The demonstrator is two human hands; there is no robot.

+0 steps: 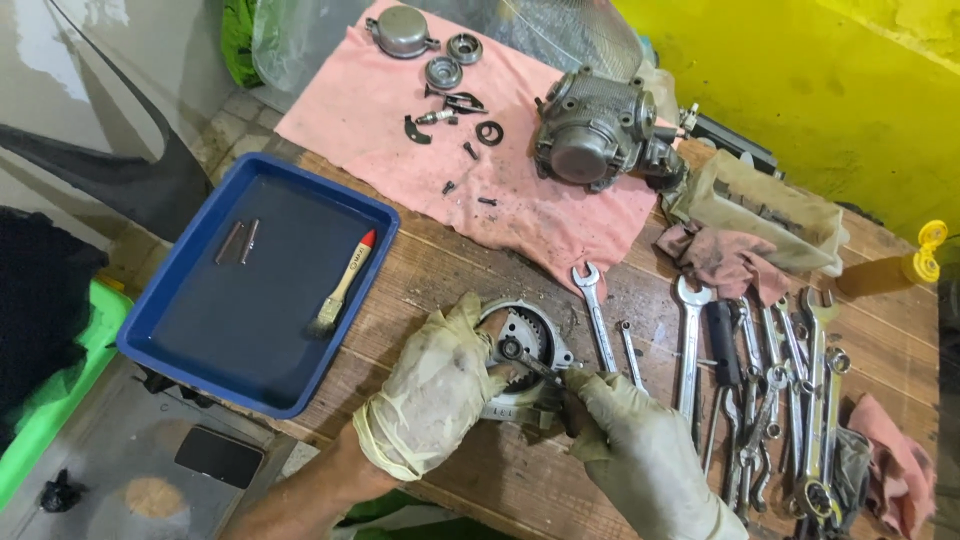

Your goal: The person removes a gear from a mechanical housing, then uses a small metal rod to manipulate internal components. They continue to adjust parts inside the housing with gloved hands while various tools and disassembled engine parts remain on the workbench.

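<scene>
Both gloved hands are clamped down at the near edge of the wooden worktop (450, 270): the left hand (435, 395) wraps its fingers over the near-left rim of a round metal gear housing (520, 335), pinning it flat to the boards, while the right hand (640, 450) has thumb and fingers pinched tight around the handle of a small dark wrench (530, 362) whose head sits on the centre of that housing. Neither grip shows any gap, both are closed hard on what they hold. Taking things by size now: the pink cloth (370, 110) covers the far-left part of the worktop, and the blue tray (160, 330) hangs over the left edge with a red-tipped brush (345, 285) and two slim metal pins (238, 242) inside. An engine block (590, 130) sits at the far middle, on the cloth's right end, with a grimy bag (760, 210) just beside it to the right. A spread of spanners (780, 390) fills the right side, well apart from the hands, and two more spanners (598, 318) lie just beyond the right hand. Small round covers and loose bits (440, 72) are scattered on the cloth, and a yellow bottle (925, 255) stands at the far-right edge.
</scene>
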